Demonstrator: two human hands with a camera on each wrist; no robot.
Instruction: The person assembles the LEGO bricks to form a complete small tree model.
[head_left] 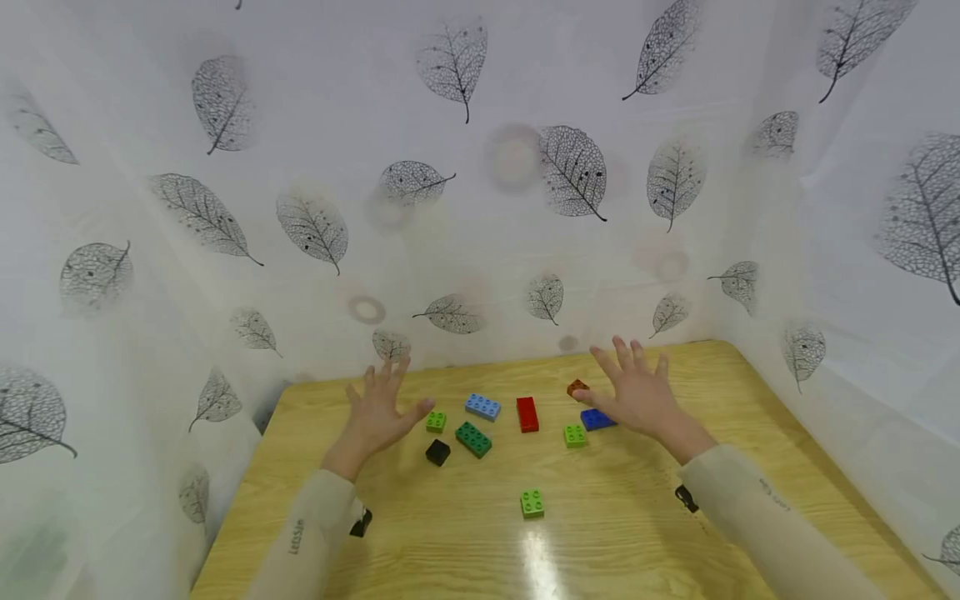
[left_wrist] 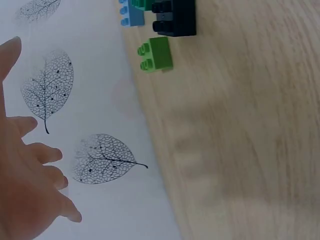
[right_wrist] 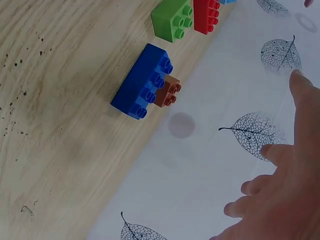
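Note:
Both hands hover over a wooden table with their fingers spread, holding nothing. The left hand [head_left: 377, 417] is nearest a small lime green brick [head_left: 436, 422] and a black brick [head_left: 438, 452]. Close to the right hand [head_left: 640, 398] lie a dark blue brick [head_left: 597, 419], an orange-brown brick [head_left: 577, 387] and a second lime brick [head_left: 575, 436]. Between the hands are a light blue brick [head_left: 482, 407], a dark green brick [head_left: 473, 439] and a red brick [head_left: 527, 414]. Another lime brick [head_left: 532, 503] sits nearer the front.
A pale curtain [head_left: 480, 250] printed with dark leaves hangs behind the table [head_left: 435, 533] and along both sides. Black wrist devices partly show beneath the left sleeve [head_left: 307, 525] and right sleeve [head_left: 757, 500]. Dark specks mark the wood on the right.

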